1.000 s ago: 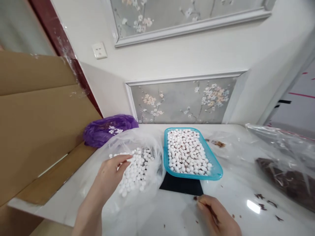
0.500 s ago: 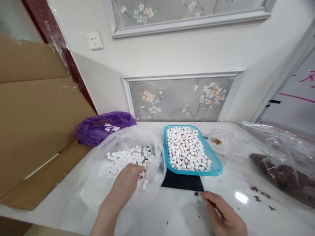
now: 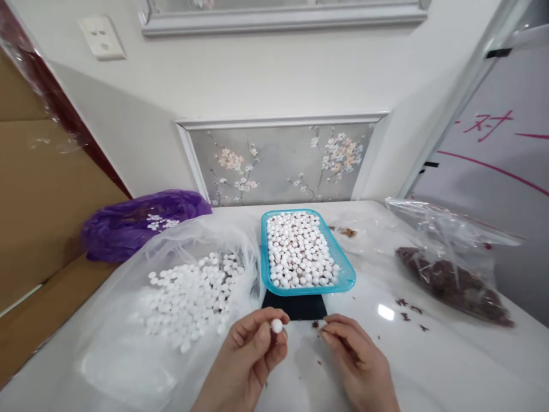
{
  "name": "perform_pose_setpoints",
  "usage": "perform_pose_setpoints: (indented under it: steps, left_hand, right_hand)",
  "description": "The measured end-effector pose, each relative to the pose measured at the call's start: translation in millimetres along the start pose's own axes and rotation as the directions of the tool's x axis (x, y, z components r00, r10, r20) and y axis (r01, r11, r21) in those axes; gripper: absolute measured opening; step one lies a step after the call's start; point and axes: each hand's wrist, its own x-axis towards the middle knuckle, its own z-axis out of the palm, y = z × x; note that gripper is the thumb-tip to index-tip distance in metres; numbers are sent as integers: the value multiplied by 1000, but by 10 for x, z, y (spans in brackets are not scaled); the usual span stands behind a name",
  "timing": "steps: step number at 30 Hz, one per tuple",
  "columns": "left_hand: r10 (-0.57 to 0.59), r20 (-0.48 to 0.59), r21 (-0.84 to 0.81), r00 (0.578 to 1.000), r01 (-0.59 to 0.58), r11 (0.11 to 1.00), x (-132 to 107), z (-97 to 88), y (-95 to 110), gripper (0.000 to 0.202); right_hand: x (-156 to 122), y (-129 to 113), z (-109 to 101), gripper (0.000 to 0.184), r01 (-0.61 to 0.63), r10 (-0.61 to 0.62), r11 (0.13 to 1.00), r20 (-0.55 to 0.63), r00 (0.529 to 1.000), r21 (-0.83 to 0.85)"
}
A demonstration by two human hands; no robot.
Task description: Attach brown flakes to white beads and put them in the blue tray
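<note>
Between thumb and fingers, my left hand (image 3: 242, 357) pinches a small white ball (image 3: 277, 325). Facing it across a short gap, my right hand (image 3: 360, 360) is closed at thumb and forefinger; whatever is in that pinch is too small or hidden to make out. A dark reddish scrap (image 3: 315, 324) lies by the right fingertips. Just beyond both hands, a blue plastic tray (image 3: 348, 281) full of white balls with reddish bits among them overlaps a black flat sheet (image 3: 295, 307). To the left, a clear plastic bag (image 3: 115, 349) lies open with many loose white balls in it.
A purple bag (image 3: 107, 232) with small white pieces sits at the back left, near a cardboard box (image 3: 47, 171). At right stands a clear bag of dark brown material (image 3: 454, 280), with several dark scraps (image 3: 405, 316) before it. The wall is close behind.
My left hand has come out of the clear bag and moved right, now with a white ball in its fingers. The view has turned right; my right hand stays pinched near the scrap.
</note>
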Motion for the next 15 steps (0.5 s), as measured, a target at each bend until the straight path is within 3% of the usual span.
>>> perform_pose_setpoints:
  steps: [3, 6, 11, 15]
  left_hand:
    - [-110, 23, -64, 994, 111, 992, 113, -10, -213, 19]
    - [-174, 45, -102, 984, 177, 979, 240, -68, -379, 22]
    - [-148, 97, -59, 984, 154, 986, 320, -73, -467, 13]
    - [-101, 164, -25, 981, 106, 994, 317, -55, -455, 16]
  right_hand:
    - [29, -64, -16, 12, 18, -19, 1000, 29, 999, 24]
    - [30, -183, -9, 15, -60, 57, 991, 28, 998, 123]
    - [-10, -410, 95, 20, -286, 253, 889, 137, 958, 358]
    - [-16, -511, 220, 21, -320, 272, 839, 170, 947, 440]
